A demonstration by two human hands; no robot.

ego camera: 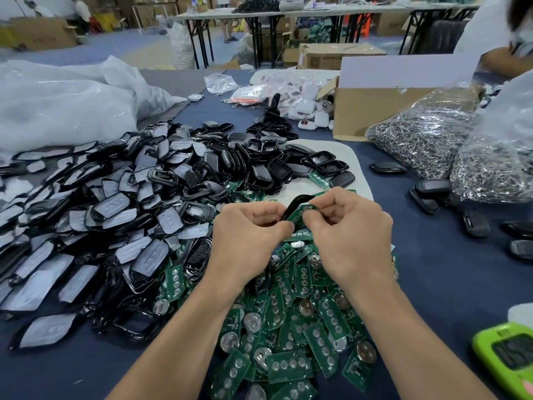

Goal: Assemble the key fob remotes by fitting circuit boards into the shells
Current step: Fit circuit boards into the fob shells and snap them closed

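Both hands meet above a heap of green circuit boards (291,327). My left hand (248,235) grips a black key fob shell (297,202) from the left. My right hand (349,229) pinches a green circuit board (298,216) that lies against the shell's open side. Fingers hide most of the shell and board. A large pile of black shell halves and covers (129,203) spreads to the left and behind the hands.
Closed black fobs (432,192) lie on the blue table at the right. Bags of metal key rings (432,140) and a cardboard box (375,108) stand at the back right. A green device (507,356) sits at the front right. White plastic bags (63,102) lie back left. Another person's arm is at the far right.
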